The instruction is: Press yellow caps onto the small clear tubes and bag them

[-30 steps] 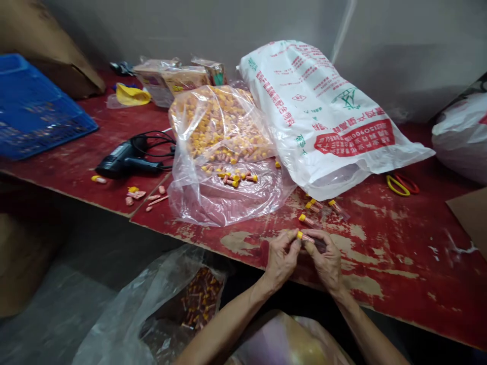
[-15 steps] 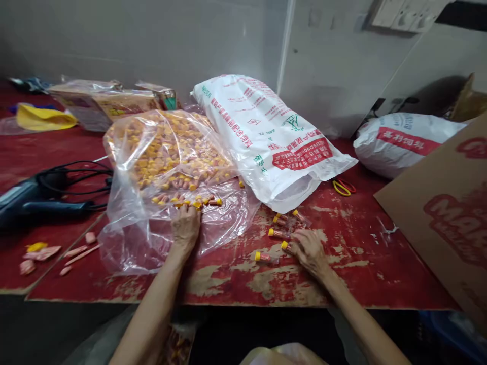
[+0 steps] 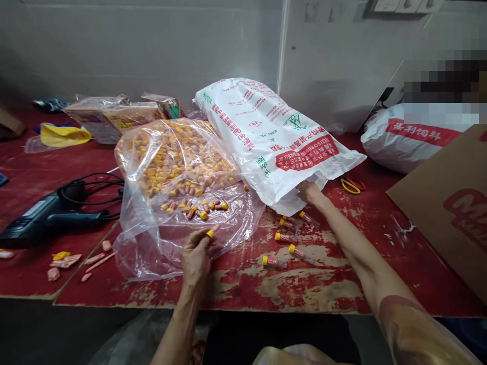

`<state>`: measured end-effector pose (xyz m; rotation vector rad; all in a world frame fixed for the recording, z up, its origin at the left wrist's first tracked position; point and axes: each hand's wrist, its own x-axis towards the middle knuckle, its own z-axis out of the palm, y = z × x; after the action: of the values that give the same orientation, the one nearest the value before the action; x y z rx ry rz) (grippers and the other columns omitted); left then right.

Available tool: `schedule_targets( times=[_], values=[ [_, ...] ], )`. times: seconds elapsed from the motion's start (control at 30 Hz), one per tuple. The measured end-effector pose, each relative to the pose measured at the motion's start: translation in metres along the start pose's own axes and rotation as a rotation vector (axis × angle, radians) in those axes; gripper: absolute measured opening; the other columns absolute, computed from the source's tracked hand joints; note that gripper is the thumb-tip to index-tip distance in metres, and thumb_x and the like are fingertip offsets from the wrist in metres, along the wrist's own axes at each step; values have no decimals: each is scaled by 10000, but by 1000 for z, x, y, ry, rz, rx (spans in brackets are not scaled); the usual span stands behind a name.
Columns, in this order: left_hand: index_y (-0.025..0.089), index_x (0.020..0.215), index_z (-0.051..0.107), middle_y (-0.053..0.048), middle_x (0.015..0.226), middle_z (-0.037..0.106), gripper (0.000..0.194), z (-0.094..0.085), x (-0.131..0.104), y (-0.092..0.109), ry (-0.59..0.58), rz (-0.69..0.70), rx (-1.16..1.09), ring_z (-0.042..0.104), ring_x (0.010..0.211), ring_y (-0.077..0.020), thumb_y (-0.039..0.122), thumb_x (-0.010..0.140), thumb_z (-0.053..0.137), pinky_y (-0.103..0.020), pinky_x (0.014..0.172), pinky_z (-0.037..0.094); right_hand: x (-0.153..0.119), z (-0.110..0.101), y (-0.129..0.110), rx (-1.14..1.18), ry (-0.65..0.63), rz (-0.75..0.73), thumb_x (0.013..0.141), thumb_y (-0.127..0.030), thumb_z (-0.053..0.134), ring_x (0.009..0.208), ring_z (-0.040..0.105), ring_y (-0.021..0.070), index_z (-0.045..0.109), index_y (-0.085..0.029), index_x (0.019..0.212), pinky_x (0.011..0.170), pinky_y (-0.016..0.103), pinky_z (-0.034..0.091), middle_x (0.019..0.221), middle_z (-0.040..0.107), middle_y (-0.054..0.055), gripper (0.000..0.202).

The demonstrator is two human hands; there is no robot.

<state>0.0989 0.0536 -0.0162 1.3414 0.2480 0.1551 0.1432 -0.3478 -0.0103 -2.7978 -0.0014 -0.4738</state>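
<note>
My left hand (image 3: 196, 257) is closed on a small yellow-capped tube (image 3: 210, 233), held above the front of a clear plastic bag (image 3: 155, 256). A heap of similar pink tubes with yellow caps (image 3: 178, 152) fills the back of that bag, and several lie loose near its mouth. My right hand (image 3: 309, 192) reaches into the open end of a white printed sack (image 3: 266, 126); its fingers are hidden inside. Below the sack, several yellow-capped tubes in clear sleeves (image 3: 272, 261) rest on the worn red table (image 3: 236, 284).
A dark heat gun (image 3: 57, 213) with a coiled cable lies at the left, near pink scraps (image 3: 66, 261). Packaged boxes (image 3: 133, 116) stand behind the bag. Yellow-and-red-handled scissors (image 3: 350, 186), another white sack (image 3: 403, 137) and a cardboard box (image 3: 437, 203) occupy the right.
My left hand has drawn back from the loose tubes with one in its fingers. My right hand has left the sleeved tubes and moved forward into the white sack's mouth.
</note>
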Motion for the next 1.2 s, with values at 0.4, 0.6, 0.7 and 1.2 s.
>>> schedule_targets(
  times=[0.4, 0.6, 0.7, 1.2],
  values=[
    [171, 831, 634, 8, 758, 661, 380, 74, -99, -9, -320, -391, -372, 604, 589, -100, 242, 524, 846, -210, 552, 499, -145, -29, -123, 1265, 7, 330, 780, -404, 678, 778, 641, 196, 494, -231, 1037, 658, 308, 531, 1009, 635, 51, 361],
    [151, 853, 683, -16, 805, 680, 315, 73, -119, -14, -288, -328, -244, 623, 649, -104, 309, 611, 807, -206, 602, 505, -164, -24, -141, 1197, -111, 294, 806, -379, 678, 818, 630, 182, 579, -201, 1001, 720, 285, 508, 1024, 632, 52, 282],
    [158, 853, 685, -8, 785, 680, 299, 71, -122, -18, -312, -322, -243, 630, 652, -113, 311, 624, 800, -225, 633, 515, -165, -25, -139, 1188, -140, 281, 807, -386, 672, 826, 623, 182, 581, -204, 1004, 724, 285, 505, 987, 636, 44, 283],
    [204, 1252, 593, -73, 1241, 623, 391, 60, -160, -19, -375, -23, 200, 591, 1125, -208, 311, 891, 488, -314, 988, 446, -201, 8, -190, 981, 150, 169, 883, -358, 573, 958, 589, 200, 581, -220, 1018, 838, 326, 505, 1021, 605, 58, 193]
  ],
)
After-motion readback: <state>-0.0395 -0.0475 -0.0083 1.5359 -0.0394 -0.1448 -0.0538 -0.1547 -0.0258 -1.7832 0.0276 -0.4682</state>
